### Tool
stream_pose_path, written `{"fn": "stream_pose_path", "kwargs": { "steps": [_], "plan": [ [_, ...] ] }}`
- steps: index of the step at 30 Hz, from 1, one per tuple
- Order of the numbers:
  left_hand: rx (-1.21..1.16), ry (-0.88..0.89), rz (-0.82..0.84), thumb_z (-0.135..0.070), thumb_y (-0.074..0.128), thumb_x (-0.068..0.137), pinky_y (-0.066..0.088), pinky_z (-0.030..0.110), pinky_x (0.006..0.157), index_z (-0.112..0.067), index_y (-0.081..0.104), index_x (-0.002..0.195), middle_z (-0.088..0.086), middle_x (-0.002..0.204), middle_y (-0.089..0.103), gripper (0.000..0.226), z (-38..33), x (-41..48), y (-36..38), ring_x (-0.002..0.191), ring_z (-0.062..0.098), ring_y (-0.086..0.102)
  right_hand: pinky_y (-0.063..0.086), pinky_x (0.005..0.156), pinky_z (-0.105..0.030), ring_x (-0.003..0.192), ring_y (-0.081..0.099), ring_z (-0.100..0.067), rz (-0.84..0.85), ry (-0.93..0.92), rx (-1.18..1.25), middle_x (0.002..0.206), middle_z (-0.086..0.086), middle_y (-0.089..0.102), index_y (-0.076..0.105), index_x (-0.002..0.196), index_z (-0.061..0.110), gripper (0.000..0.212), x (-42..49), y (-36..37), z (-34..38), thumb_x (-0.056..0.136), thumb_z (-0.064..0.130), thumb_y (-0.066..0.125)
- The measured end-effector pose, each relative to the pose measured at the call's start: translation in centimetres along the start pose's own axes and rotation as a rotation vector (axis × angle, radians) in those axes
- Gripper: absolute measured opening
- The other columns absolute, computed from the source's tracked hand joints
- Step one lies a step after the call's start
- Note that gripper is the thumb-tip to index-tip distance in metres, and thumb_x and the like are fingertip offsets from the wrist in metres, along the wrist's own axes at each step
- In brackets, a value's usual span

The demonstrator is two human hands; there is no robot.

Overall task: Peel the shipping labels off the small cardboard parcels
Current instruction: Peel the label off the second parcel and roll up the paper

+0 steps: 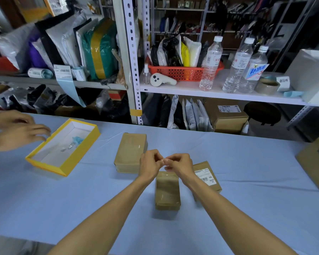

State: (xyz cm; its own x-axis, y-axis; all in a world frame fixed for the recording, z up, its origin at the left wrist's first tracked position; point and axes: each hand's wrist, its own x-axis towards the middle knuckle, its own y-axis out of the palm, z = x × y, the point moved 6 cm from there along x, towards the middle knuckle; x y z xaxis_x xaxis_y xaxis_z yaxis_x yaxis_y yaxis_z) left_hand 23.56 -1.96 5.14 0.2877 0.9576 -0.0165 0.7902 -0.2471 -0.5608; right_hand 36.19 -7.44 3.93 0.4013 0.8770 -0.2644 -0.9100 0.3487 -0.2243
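Left grip point(149, 163), right grip point(180, 163) pinch pale scrap point(163, 160) | above parcel point(167, 190) | bare tablecloth point(81, 208) nearside

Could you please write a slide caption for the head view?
Left hand and right hand pinch a pale scrap above a bare parcel; the parcel beside it bears a label.

Surface materials at the packing table

The tablecloth point(247, 172) is matt pale-blue cloth, faintly creased. The parcels point(130, 151) are matt brown cardboard, with patches of glossy clear tape on top. The label point(206, 176) is white printed paper. The scrap point(163, 160) pinched between the left hand point(150, 163) and the right hand point(180, 163) looks thin and translucent. The open box point(44, 162) is smooth yellow card, white inside. The shelf post point(133, 52) is perforated white-painted metal. The bottles point(211, 65) are clear plastic; the basket point(177, 73) is red plastic lattice.
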Motion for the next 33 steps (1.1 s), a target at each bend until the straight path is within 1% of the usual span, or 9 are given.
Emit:
{"fn": "stream_pose_path", "kwargs": {
  "steps": [3, 8, 13, 17, 22, 25, 28, 31, 33],
  "plan": [
    [0.024, -0.002, 0.049, -0.008, 0.078, 0.073, 0.058, 0.03, 0.064, -0.011, 0.064, 0.073, 0.001, 0.069, 0.068, 0.014, 0.0, 0.0, 0.4, 0.068, 0.017, 0.067, 0.061, 0.075, -0.035, 0.068, 0.074, -0.019, -0.008, 0.025, -0.051, 0.067, -0.005, 0.074, 0.075, 0.067, 0.016, 0.011, 0.2, -0.1, 0.0, 0.077, 0.015, 0.077],
    [-0.026, -0.028, 0.066, -0.007, 0.078, 0.071, 0.06, 0.041, 0.072, -0.015, 0.067, 0.081, 0.001, 0.077, 0.072, 0.017, 0.3, -0.1, 1.0, 0.072, 0.016, 0.071, 0.055, 0.057, -0.017, 0.061, 0.07, -0.013, -0.092, -0.023, -0.1, 0.069, -0.005, 0.072, 0.075, 0.08, 0.005, 0.007, 0.4, -0.6, 0.4, 0.081, 0.012, 0.075],
    [-0.001, 0.007, 0.057, -0.022, 0.075, 0.081, 0.058, 0.034, 0.078, -0.015, 0.072, 0.096, -0.003, 0.1, 0.069, 0.017, -0.3, -0.2, 0.8, 0.075, 0.011, 0.069, 0.059, 0.066, -0.026, 0.063, 0.07, -0.014, -0.096, -0.058, -0.172, 0.066, -0.001, 0.071, 0.073, 0.08, 0.007, 0.009, 0.7, -0.6, 0.4, 0.085, 0.014, 0.07],
    [0.016, 0.011, 0.102, -0.013, 0.072, 0.082, 0.055, 0.02, 0.072, -0.009, 0.073, 0.096, 0.003, 0.094, 0.072, 0.014, -0.8, -0.2, 1.1, 0.079, 0.012, 0.067, 0.058, 0.069, -0.026, 0.068, 0.069, -0.013, -0.101, -0.054, -0.212, 0.073, -0.002, 0.071, 0.073, 0.083, 0.009, 0.008, 1.0, -0.8, 0.3, 0.081, 0.016, 0.074],
    [-0.008, -0.005, 0.14, -0.012, 0.075, 0.077, 0.056, 0.02, 0.071, -0.009, 0.072, 0.093, 0.005, 0.087, 0.073, 0.016, -1.8, -0.3, 1.5, 0.078, 0.012, 0.068, 0.061, 0.072, -0.034, 0.068, 0.07, -0.018, -0.108, -0.028, -0.216, 0.074, -0.008, 0.071, 0.071, 0.083, 0.006, 0.008, 0.7, -2.0, 0.6, 0.078, 0.011, 0.075],
    [-0.005, 0.017, 0.238, -0.003, 0.072, 0.075, 0.051, 0.01, 0.06, -0.009, 0.071, 0.094, 0.003, 0.084, 0.072, 0.02, -3.1, -0.2, 2.5, 0.073, 0.009, 0.067, 0.06, 0.071, -0.035, 0.072, 0.07, -0.019, -0.175, -0.023, -0.221, 0.075, -0.007, 0.072, 0.071, 0.079, 0.009, 0.006, 0.3, -3.8, 0.8, 0.074, 0.01, 0.074],
    [0.083, 0.084, 0.296, -0.003, 0.065, 0.077, 0.051, 0.018, 0.064, -0.012, 0.072, 0.092, 0.001, 0.087, 0.071, 0.019, -4.8, 0.1, 3.9, 0.076, 0.012, 0.067, 0.051, 0.063, -0.025, 0.07, 0.066, -0.016, -0.225, -0.006, -0.23, 0.076, -0.005, 0.072, 0.072, 0.08, 0.01, 0.006, -0.6, -5.8, 0.6, 0.074, 0.011, 0.072],
    [0.137, 0.17, 0.36, -0.007, 0.066, 0.078, 0.056, 0.03, 0.077, -0.01, 0.072, 0.088, 0.004, 0.088, 0.073, 0.013, -7.0, 0.5, 5.6, 0.081, 0.016, 0.068, 0.057, 0.068, -0.033, 0.072, 0.068, -0.018, -0.305, 0.011, -0.207, 0.073, -0.004, 0.071, 0.071, 0.077, 0.012, 0.006, -1.9, -8.1, 0.3, 0.071, 0.011, 0.072],
    [0.144, 0.237, 0.44, -0.004, 0.065, 0.075, 0.056, 0.033, 0.078, -0.008, 0.072, 0.087, 0.005, 0.086, 0.074, 0.015, -8.8, 0.0, 7.5, 0.081, 0.018, 0.069, 0.058, 0.068, -0.034, 0.072, 0.069, -0.021, -0.395, 0.045, -0.176, 0.073, -0.006, 0.071, 0.07, 0.077, 0.009, 0.006, -3.5, -10.0, -0.4, 0.071, 0.009, 0.071]
  ]
}}
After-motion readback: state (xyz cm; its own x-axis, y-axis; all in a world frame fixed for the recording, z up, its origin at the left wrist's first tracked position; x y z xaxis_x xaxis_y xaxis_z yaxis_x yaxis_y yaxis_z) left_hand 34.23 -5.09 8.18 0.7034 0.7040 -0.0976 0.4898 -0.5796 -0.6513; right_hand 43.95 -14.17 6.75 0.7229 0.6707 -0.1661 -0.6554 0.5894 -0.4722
